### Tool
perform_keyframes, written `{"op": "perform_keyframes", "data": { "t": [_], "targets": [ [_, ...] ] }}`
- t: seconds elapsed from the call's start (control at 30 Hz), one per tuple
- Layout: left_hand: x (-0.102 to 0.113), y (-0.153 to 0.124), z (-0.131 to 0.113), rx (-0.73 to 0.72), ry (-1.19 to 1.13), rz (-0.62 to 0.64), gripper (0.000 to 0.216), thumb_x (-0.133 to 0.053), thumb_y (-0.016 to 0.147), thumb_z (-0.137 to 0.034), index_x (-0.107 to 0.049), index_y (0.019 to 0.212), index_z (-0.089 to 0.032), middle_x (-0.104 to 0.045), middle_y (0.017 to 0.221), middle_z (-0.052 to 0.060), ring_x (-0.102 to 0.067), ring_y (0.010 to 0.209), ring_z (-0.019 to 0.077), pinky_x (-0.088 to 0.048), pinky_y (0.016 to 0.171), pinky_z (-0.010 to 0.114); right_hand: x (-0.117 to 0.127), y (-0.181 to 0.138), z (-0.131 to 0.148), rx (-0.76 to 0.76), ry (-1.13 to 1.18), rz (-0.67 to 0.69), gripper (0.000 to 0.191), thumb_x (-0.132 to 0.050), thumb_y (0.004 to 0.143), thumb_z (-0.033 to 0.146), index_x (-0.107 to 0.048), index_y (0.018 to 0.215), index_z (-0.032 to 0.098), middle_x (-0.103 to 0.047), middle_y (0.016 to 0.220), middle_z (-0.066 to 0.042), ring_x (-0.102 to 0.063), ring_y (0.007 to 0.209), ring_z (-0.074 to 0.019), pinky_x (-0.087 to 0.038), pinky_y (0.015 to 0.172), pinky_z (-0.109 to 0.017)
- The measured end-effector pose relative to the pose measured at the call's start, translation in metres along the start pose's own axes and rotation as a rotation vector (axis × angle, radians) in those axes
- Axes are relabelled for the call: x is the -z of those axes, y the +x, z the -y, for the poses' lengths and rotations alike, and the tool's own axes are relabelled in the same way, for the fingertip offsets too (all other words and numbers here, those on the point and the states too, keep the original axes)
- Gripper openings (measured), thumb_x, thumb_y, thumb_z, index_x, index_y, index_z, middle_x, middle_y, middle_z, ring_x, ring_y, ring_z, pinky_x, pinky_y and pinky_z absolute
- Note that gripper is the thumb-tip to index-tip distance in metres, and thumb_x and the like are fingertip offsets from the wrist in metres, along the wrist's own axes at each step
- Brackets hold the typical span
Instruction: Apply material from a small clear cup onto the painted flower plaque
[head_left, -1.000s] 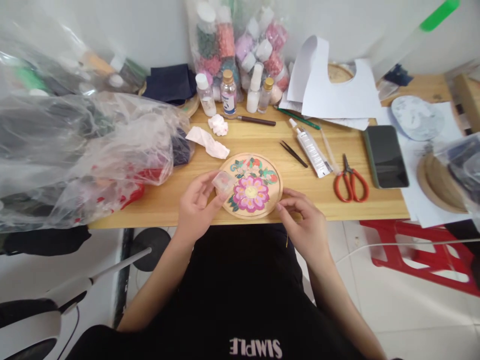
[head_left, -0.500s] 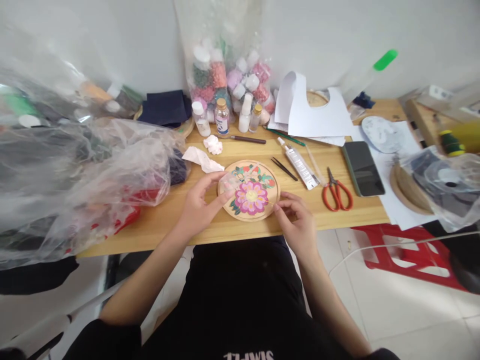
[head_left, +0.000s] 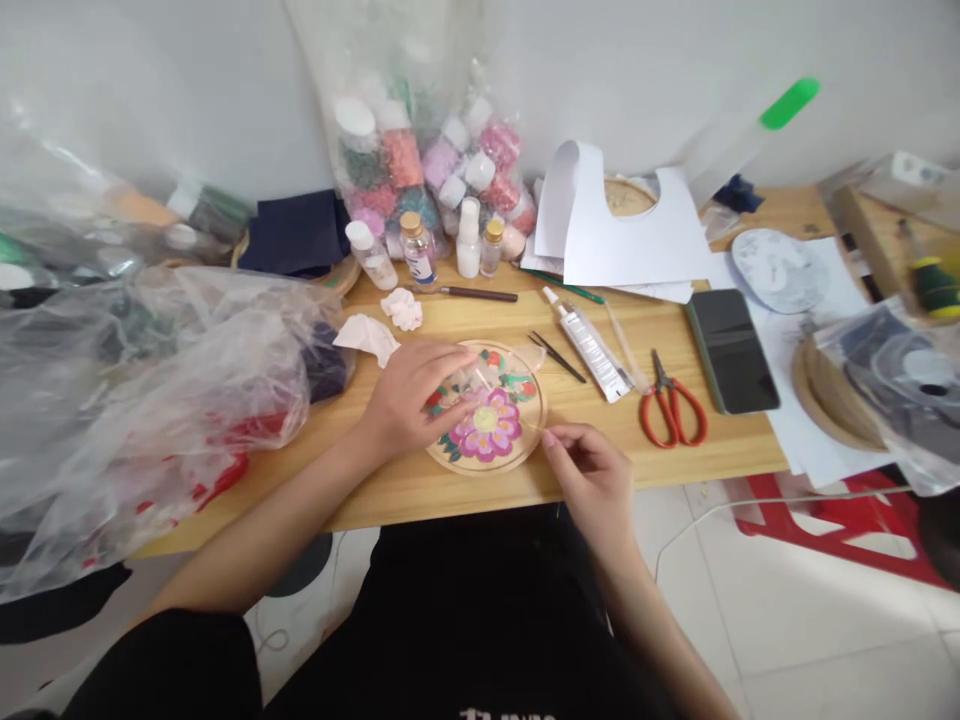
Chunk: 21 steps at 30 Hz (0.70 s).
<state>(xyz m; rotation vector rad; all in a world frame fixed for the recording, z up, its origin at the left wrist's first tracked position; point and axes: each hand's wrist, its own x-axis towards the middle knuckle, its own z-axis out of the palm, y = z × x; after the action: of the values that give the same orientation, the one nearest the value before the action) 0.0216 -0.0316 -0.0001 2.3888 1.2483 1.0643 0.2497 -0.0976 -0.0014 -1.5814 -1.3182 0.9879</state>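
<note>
Work gathers at the floral disc (head_left: 532, 402) as the left hand (head_left: 405, 400) moves inward, its grip unclear, the right hand (head_left: 592, 475) pinching a yellow strand (head_left: 531, 427).

So the left forearm (head_left: 262, 530) comes in on a long slant from the lower left, elbow bent, and the left hand (head_left: 409, 400) is back-up, fingers stretched over to the right with the thumb sitting below them, kinda apart. The right forearm (head_left: 649, 605) angles in from the lower right, and the right hand (head_left: 589, 475) is a bit nearer the body, thumb and index tips pinched, other fingers curled under.
</note>
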Motion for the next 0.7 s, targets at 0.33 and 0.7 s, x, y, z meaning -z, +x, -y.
{"op": "perform_keyframes", "data": {
  "t": [0.33, 0.7],
  "targets": [
    [-0.004, -0.012, 0.004, 0.032, -0.029, -0.099, 0.045, -0.07, 0.079, -0.041, -0.058, 0.118, -0.024, -0.074, 0.107, 0.008, -0.068, 0.097, 0.0239, -0.054, 0.087, 0.041, -0.02, -0.001, 0.02, 0.218, -0.245, -0.043, 0.013, -0.059, 0.088, 0.029, -0.068, 0.083, 0.02, -0.07, 0.066, -0.001, -0.058, 0.053, -0.0117, -0.048, 0.051, -0.025],
    [-0.007, -0.013, -0.006, -0.033, -0.103, -0.271, 0.034, -0.073, 0.078, -0.041, -0.061, 0.103, -0.022, -0.075, 0.102, 0.007, -0.069, 0.096, 0.0217, -0.053, 0.086, 0.038, -0.056, -0.009, 0.019, 0.499, -0.306, -0.325, 0.009, -0.06, 0.089, 0.025, -0.067, 0.087, 0.019, -0.065, 0.062, 0.002, -0.056, 0.051, -0.0094, -0.046, 0.052, -0.023]
  ]
}}
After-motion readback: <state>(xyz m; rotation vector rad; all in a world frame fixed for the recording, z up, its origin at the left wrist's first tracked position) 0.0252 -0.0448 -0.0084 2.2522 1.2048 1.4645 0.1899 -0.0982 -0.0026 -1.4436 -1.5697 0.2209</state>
